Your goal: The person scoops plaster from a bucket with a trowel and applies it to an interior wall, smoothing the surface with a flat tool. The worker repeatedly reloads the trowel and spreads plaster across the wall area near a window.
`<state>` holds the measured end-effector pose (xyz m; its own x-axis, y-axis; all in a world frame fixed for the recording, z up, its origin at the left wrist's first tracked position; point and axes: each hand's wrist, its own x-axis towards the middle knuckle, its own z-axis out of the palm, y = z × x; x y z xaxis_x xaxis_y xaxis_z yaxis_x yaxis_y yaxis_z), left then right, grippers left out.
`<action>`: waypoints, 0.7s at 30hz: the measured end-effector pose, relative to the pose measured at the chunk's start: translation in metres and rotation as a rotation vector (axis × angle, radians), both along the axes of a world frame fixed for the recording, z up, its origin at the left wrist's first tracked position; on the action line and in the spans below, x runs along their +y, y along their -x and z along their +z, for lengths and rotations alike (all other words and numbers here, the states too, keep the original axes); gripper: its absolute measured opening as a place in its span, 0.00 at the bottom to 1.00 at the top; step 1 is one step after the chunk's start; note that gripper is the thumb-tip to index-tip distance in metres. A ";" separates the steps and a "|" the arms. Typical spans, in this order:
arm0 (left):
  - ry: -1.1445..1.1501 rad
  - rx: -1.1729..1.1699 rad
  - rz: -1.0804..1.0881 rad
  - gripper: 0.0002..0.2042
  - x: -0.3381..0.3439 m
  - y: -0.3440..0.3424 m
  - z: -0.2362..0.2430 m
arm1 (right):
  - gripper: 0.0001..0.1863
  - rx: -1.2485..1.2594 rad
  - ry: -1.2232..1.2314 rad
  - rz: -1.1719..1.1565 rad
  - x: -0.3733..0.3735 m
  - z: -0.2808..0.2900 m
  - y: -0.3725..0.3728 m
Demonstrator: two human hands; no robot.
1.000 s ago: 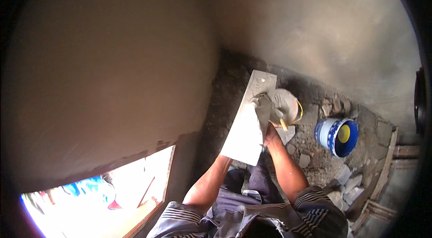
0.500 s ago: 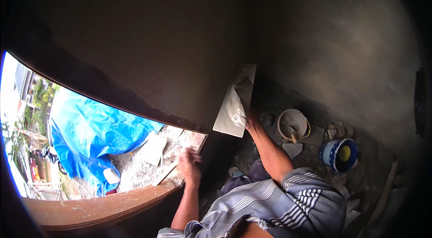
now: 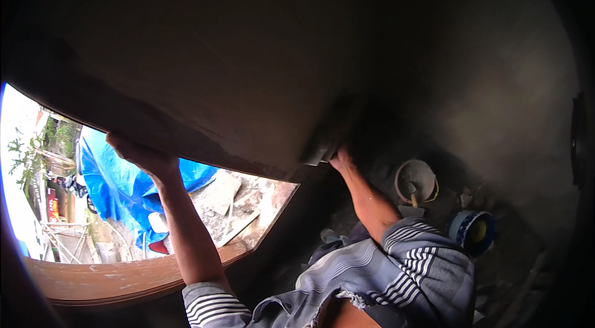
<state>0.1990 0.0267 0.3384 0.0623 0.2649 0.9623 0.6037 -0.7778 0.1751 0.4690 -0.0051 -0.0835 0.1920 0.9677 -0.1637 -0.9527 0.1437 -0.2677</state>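
My right hand is closed on a flat plastering trowel. The trowel lies against the dark wall near the inside corner, its blade in shadow, with a pale streak at its lower end. Its handle is mostly hidden by the hand. My left hand is raised to the upper edge of the bright window opening. Its fingers appear closed round that edge, partly lost in the shade.
A wooden window sill runs along the lower left. Outside lie a blue tarp and rubble. At lower right stand a bucket with a tool handle in it and a blue-and-white bucket. A second wall rises on the right.
My left hand has gone up and left from beside the sill to the window's upper edge. The trowel, earlier showing wet pale plaster on its face, has turned against the wall.
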 end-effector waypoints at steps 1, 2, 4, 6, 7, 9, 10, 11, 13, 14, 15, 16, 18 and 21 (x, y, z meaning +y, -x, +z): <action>0.125 -0.113 -0.204 0.26 0.001 -0.003 -0.001 | 0.16 -0.032 0.029 -0.056 0.003 0.010 0.001; 0.242 -0.261 -0.418 0.24 0.002 -0.007 -0.003 | 0.19 -0.106 0.011 -0.090 0.004 0.021 -0.001; 0.247 -0.326 -0.341 0.27 0.004 -0.016 -0.004 | 0.19 -0.228 -0.008 -0.149 0.013 0.059 -0.009; 0.238 -0.332 -0.338 0.34 0.003 -0.032 0.000 | 0.19 -0.344 -0.027 -0.219 0.022 0.105 -0.024; 0.234 -0.337 -0.332 0.37 0.002 -0.040 0.003 | 0.19 -0.401 -0.041 -0.249 0.026 0.129 -0.032; 0.303 -0.439 -0.528 0.40 -0.009 -0.048 0.013 | 0.20 -0.504 -0.100 -0.306 0.036 0.186 -0.044; 0.297 -0.510 -0.588 0.45 -0.010 -0.051 0.013 | 0.20 -0.556 -0.123 -0.327 0.040 0.214 -0.049; 0.292 -0.514 -0.580 0.45 -0.010 -0.051 0.013 | 0.20 -0.607 -0.149 -0.351 0.044 0.242 -0.054; 0.281 -0.509 -0.573 0.46 -0.012 -0.052 0.014 | 0.20 -0.698 -0.213 -0.416 0.047 0.306 -0.066; 0.251 -0.517 -0.580 0.47 -0.008 -0.055 0.014 | 0.20 -0.742 -0.245 -0.459 0.047 0.338 -0.074; 0.253 -0.521 -0.589 0.47 -0.007 -0.056 0.014 | 0.20 -0.781 -0.280 -0.493 0.047 0.370 -0.080; 0.255 -0.524 -0.593 0.48 -0.007 -0.055 0.014 | 0.20 -0.813 -0.313 -0.522 0.049 0.403 -0.085; 0.261 -0.541 -0.573 0.48 -0.012 -0.055 0.016 | 0.21 -0.873 -0.386 -0.579 0.049 0.466 -0.094; 0.269 -0.542 -0.591 0.48 -0.010 -0.054 0.011 | 0.21 -0.951 -0.482 -0.654 0.048 0.549 -0.107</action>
<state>0.2531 0.0166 0.3498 -0.1890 0.5582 0.8079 -0.1105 -0.8296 0.5474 0.5760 0.0426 0.4660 0.5062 0.5694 0.6478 -0.1241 0.7914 -0.5986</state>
